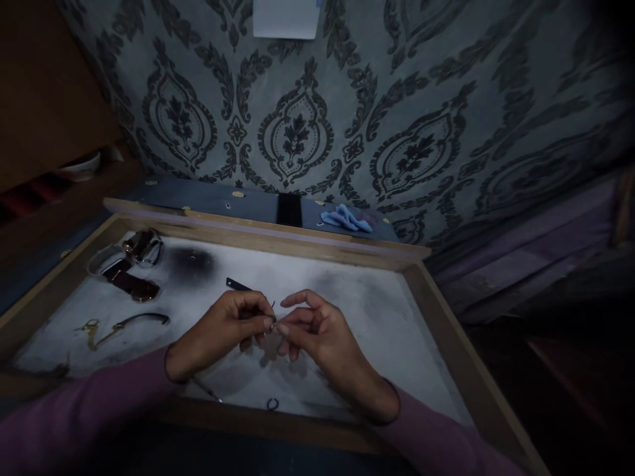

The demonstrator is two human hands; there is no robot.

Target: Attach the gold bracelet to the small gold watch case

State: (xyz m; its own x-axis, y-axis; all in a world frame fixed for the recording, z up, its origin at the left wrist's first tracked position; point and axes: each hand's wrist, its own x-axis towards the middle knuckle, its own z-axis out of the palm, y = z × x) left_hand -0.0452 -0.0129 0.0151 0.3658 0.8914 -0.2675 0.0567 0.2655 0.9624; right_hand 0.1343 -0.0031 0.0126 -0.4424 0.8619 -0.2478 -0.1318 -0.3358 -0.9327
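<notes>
Over the white-bottomed, wood-framed tray, my left hand [228,327] and my right hand [322,337] meet at the fingertips. Both pinch something tiny, too small and dim to name; a short thin dark tip sticks up by the left fingers. My right index finger is raised away from the pinch. Just behind my left hand lies a flat dark strip [235,284] with a hole near its end. A small dark open ring [272,404] lies below the hands at the near side. Partly under my left wrist is a thin pointed tool [208,391].
The tray's wooden rim [268,239] surrounds the work. At left lie brown, copper-edged pieces [129,281] with clear rounded parts, and a gold-coloured item [92,330] beside a dark curved piece [143,317]. Behind the rim are a blue cloth [346,218] and a black rectangle [289,210].
</notes>
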